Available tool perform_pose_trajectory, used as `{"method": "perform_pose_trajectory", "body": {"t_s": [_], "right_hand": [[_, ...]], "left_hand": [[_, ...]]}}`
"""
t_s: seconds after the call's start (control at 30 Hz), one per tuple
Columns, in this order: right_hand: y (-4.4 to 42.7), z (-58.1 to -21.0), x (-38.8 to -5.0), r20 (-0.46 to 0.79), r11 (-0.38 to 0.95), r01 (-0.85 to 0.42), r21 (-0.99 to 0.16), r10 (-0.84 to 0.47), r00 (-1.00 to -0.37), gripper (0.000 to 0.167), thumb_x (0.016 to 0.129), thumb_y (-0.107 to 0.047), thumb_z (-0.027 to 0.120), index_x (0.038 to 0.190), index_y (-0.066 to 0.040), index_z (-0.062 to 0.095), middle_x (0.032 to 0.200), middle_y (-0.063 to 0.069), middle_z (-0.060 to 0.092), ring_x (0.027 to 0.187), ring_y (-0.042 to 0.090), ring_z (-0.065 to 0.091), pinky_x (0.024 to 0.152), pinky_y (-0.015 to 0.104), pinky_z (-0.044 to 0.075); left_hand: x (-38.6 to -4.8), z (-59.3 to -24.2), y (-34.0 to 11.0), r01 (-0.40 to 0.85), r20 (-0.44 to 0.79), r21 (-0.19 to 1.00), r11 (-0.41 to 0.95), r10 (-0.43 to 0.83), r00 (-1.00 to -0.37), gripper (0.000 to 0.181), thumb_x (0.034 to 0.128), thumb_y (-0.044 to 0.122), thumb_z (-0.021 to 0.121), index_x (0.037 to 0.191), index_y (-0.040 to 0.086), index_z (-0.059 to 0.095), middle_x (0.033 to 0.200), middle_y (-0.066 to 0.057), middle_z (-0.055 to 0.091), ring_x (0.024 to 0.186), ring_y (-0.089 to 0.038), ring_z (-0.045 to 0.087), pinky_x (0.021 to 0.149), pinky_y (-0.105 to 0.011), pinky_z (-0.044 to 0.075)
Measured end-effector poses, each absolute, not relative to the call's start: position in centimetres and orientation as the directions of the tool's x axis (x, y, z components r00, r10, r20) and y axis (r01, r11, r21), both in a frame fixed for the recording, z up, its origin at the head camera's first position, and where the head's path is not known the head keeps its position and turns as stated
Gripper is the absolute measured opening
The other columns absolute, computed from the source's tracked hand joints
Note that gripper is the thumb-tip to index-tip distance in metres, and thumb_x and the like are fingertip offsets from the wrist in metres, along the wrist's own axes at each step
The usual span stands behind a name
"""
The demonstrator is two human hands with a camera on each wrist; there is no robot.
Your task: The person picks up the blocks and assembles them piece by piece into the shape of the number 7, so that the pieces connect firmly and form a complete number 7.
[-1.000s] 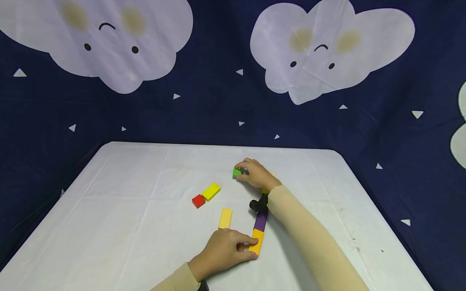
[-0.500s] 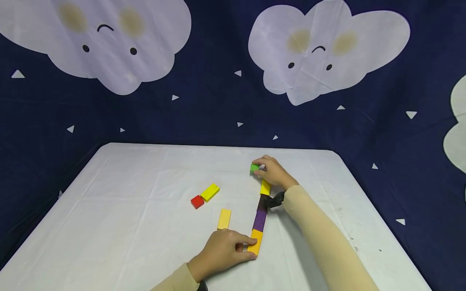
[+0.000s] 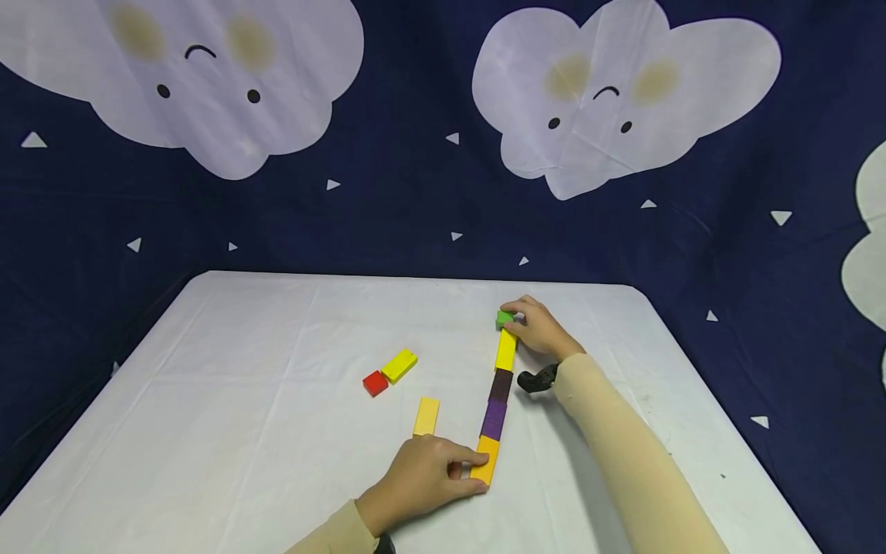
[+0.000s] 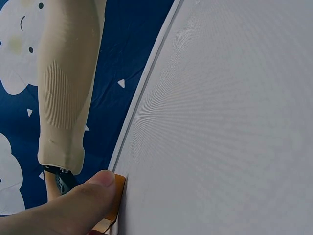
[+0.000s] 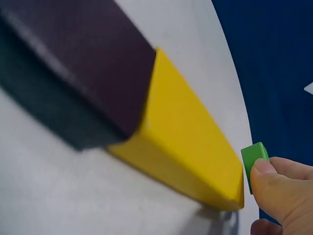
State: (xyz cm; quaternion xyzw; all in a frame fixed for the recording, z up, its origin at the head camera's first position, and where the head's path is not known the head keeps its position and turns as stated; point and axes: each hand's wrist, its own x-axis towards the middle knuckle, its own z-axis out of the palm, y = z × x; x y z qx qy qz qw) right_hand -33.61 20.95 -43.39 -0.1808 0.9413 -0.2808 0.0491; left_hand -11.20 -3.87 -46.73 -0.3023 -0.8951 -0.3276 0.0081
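Note:
A row of blocks runs away from me on the white table: an orange block (image 3: 487,459), a purple block (image 3: 494,420), a dark brown block (image 3: 501,385) and a yellow block (image 3: 506,351). My left hand (image 3: 428,478) holds the orange block at the near end between finger and thumb. At the far end, my right hand (image 3: 543,329) pinches a small green block (image 3: 504,318) close to the yellow block's end. In the right wrist view, a slight gap shows between the green block (image 5: 254,159) and the yellow one (image 5: 190,142).
Left of the row, a red block (image 3: 375,383) lies by another yellow block (image 3: 399,366). A pale yellow block (image 3: 426,417) lies just beyond my left hand, partly hidden by it. Dark blue cloth with clouds hangs behind the table (image 3: 277,308).
My right hand has carried the green block rightward to the row's far end, uncovering the dark brown and yellow blocks. My left hand has stayed on the orange block.

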Motion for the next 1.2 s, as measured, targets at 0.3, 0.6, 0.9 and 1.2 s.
{"method": "perform_pose_trajectory", "body": {"t_s": [0.3,0.6,0.9,1.2], "right_hand": [[22.0,-44.0,-33.7,-0.022,0.789,-0.277,-0.548,-0.344,-0.939,0.039,0.1,-0.017,0.056,0.139,-0.009,0.056,0.131,0.014,0.052,0.124,0.032,0.049,0.109,0.052,0.037],[22.1,-44.3,-33.6,-0.04,0.787,-0.282,-0.549,-0.362,-0.931,0.04,0.102,-0.019,0.052,0.14,-0.006,0.055,0.132,0.017,0.052,0.125,0.035,0.047,0.111,0.053,0.035],[22.3,-44.7,-33.8,-0.049,0.797,-0.278,-0.536,-0.358,-0.932,0.04,0.102,-0.022,0.05,0.14,-0.009,0.055,0.129,0.015,0.054,0.117,0.032,0.046,0.103,0.05,0.037],[22.5,-45.1,-34.0,-0.055,0.794,-0.272,-0.544,-0.357,-0.932,0.04,0.103,-0.024,0.048,0.141,-0.011,0.054,0.133,0.013,0.052,0.123,0.032,0.043,0.107,0.053,0.034]], "left_hand": [[-11.3,-46.7,-3.8,0.524,0.183,0.59,0.615,0.529,-0.828,0.032,0.0826,0.051,0.076,0.11,0.035,0.077,0.057,0.023,0.044,0.053,0.008,0.038,0.051,-0.015,0.03],[-11.3,-46.7,-3.8,0.521,0.181,0.593,0.614,0.529,-0.829,0.032,0.0826,0.051,0.076,0.11,0.035,0.077,0.056,0.022,0.044,0.053,0.008,0.038,0.051,-0.015,0.029],[-11.4,-46.8,-3.7,0.523,0.185,0.592,0.613,0.529,-0.828,0.032,0.0827,0.051,0.076,0.11,0.034,0.077,0.056,0.022,0.044,0.053,0.008,0.038,0.051,-0.015,0.029],[-11.3,-46.8,-3.7,0.523,0.191,0.595,0.611,0.524,-0.83,0.032,0.0826,0.05,0.076,0.11,0.034,0.077,0.056,0.022,0.044,0.054,0.008,0.038,0.051,-0.015,0.029]]}}
